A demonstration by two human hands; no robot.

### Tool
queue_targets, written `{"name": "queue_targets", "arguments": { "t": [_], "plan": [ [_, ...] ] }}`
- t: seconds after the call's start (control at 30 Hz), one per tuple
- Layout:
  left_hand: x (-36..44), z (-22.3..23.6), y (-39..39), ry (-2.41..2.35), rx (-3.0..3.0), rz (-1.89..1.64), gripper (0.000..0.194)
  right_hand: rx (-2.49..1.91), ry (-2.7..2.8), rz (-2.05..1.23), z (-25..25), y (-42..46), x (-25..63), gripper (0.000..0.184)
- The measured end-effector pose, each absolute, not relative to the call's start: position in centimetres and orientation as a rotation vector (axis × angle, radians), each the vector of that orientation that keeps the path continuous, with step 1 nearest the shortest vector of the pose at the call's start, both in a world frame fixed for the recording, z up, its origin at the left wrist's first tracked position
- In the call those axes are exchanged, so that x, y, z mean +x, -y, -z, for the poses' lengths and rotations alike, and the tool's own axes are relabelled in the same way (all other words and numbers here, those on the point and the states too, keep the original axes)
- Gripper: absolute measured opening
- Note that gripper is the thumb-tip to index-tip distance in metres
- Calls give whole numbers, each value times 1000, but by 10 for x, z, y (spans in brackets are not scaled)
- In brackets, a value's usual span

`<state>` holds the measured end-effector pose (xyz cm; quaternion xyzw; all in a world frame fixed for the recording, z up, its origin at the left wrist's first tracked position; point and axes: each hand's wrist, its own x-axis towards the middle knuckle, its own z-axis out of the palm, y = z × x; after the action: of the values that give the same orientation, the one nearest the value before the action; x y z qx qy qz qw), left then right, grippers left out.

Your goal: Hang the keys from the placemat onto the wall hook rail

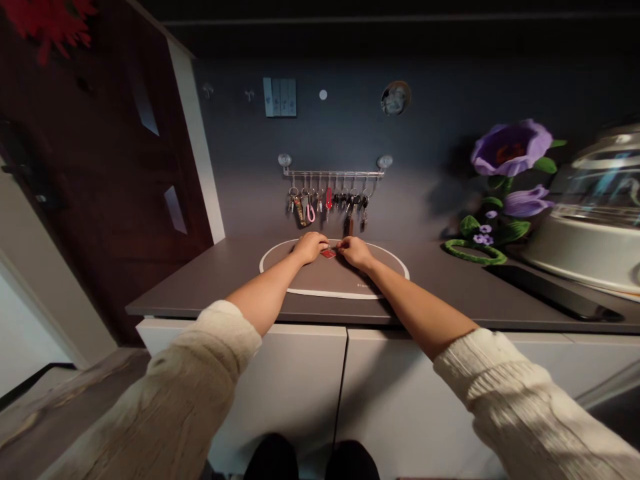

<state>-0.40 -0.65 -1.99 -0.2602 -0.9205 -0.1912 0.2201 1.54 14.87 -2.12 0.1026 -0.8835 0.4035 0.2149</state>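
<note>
Both arms reach out over a brown oval mat (330, 283) with a white rim, which lies on the counter. My left hand (310, 248) is closed, its fingertips at a small flat red tag (328, 253) just above the mat's far part. My right hand (355, 253) is closed in a pinch just right of the tag; what is between its fingers is too small to make out. Behind the hands, a clear hook rail (334, 174) on the wall carries several key bunches, among them a red key holder (329, 199) and a pink carabiner (311, 213).
On the right of the counter (430, 293) stand purple fabric flowers (513, 150) with a green base, a black phone-like slab (555, 293) and a large cream appliance (595, 240) with a clear top. A dark red door (110, 167) is at the left. White cabinets (295, 387) are below.
</note>
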Motion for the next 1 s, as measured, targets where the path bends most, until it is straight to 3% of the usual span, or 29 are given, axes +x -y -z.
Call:
{"name": "queue_targets", "arguments": {
  "t": [0.53, 0.77, 1.0],
  "plan": [
    [4, 12, 2, 2497, -651, 512, 20, 296, 2523, -1105, 19, -149, 16, 8],
    [5, 10, 0, 2403, -649, 806, 19, 361, 2552, -1046, 19, -151, 17, 7],
    [4, 11, -6, 2261, -508, 1403, 14, 442, 2500, -1105, 19, -151, 16, 13]
  ]
}}
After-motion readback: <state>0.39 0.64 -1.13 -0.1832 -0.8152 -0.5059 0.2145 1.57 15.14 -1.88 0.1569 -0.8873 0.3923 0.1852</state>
